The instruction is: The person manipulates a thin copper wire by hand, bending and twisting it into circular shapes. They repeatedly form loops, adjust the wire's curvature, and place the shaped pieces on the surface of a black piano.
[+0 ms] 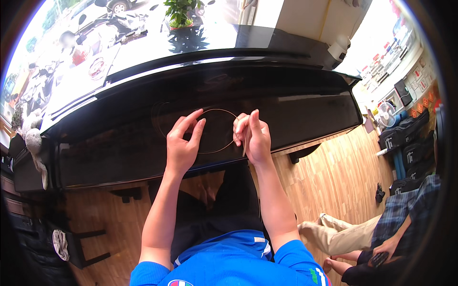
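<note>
A thin, copper-coloured wire loop (222, 110) is held up between my hands, in front of a black glossy piano (305, 112). My right hand (255, 138) has its fingers curled round the loop's right side, with the thumb pointing up. A strand hangs from below those fingers toward my lap. My left hand (182, 142) is at the loop's left side, thumb and index finger apart. The wire runs up to the left index fingertip; whether that finger presses on it I cannot tell. A faint reflection of the loop shows in the dark panel.
A potted plant (179, 18) stands on the piano's top, and a white device (338, 47) sits at its right end. Another person's hand (387, 247) holds a dark object at lower right. Black bags (405, 136) line the right wall. A dark stool (86, 243) is at lower left.
</note>
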`<state>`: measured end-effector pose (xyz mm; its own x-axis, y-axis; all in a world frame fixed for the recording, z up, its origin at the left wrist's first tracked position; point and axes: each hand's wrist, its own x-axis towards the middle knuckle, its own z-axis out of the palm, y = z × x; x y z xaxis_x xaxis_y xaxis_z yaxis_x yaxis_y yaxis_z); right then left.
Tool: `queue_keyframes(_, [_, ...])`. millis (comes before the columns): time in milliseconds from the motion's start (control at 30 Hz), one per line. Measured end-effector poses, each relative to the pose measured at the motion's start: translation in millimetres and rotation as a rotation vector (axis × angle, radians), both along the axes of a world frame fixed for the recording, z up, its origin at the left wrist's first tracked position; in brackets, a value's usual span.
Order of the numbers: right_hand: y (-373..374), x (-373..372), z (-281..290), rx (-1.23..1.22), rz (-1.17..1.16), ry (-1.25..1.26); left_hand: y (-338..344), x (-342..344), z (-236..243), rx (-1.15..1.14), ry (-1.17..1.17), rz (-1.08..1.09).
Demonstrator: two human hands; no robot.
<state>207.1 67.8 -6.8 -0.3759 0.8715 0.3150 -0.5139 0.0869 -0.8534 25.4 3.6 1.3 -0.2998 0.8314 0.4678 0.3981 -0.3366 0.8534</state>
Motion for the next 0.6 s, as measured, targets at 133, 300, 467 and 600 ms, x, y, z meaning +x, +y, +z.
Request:
queue_keyframes(133, [-13.6, 5.4, -3.7, 0.095, -0.019, 0.025, -2.8, 1.6, 4.7, -0.011, 0.002, 0.026])
queue_keyframes(300, [-27.2, 16.0, 10.1, -0.011, -0.156, -0.134, -4.4, 1.0, 4.6, 0.049, 0.080, 0.013])
queue_keyframes(467, [-32.2, 16.0, 24.6, 0.026, -0.248, -0.244, -15.9, 7.7, 16.1, 0.170, 0.269, 0.066])
queue_keyframes(600, [-42.4, 2.4, 42.8, 0.040, -0.287, -0.270, -34.9, 13.3, 39.3, 0.307, 0.422, -0.064])
